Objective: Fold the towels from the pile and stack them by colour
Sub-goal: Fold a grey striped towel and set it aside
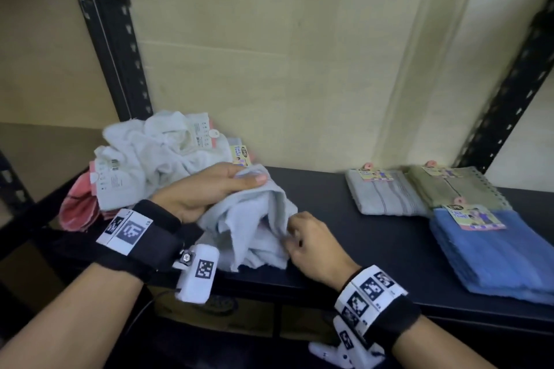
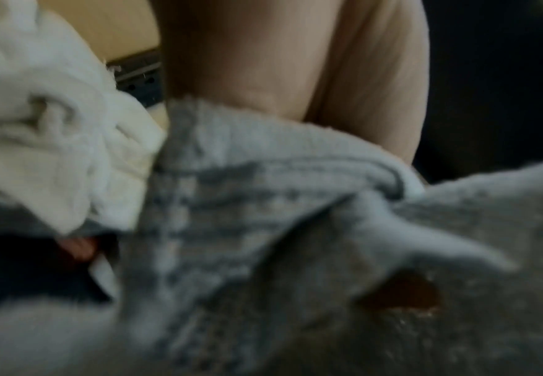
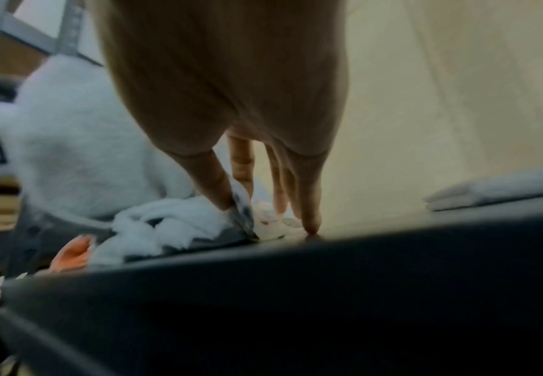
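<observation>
A crumpled pale grey towel (image 1: pixel 254 225) hangs just above the black shelf (image 1: pixel 359 237) in front of the pile. My left hand (image 1: pixel 209 189) grips its upper edge between thumb and fingers. My right hand (image 1: pixel 302 237) pinches a lower fold of it; in the right wrist view the thumb and forefinger (image 3: pixel 228 193) pinch cloth (image 3: pixel 173 221) near the shelf. The left wrist view is filled with blurred grey towel (image 2: pixel 263 229). The pile (image 1: pixel 156 153) of white and pink towels lies behind, at the left.
On the right of the shelf lie a folded grey towel (image 1: pixel 386 196), a folded green one (image 1: pixel 455 189) and a folded blue stack (image 1: pixel 494 252), each with a paper label. Black shelf uprights (image 1: pixel 111 39) stand at both sides. A pale wall is behind.
</observation>
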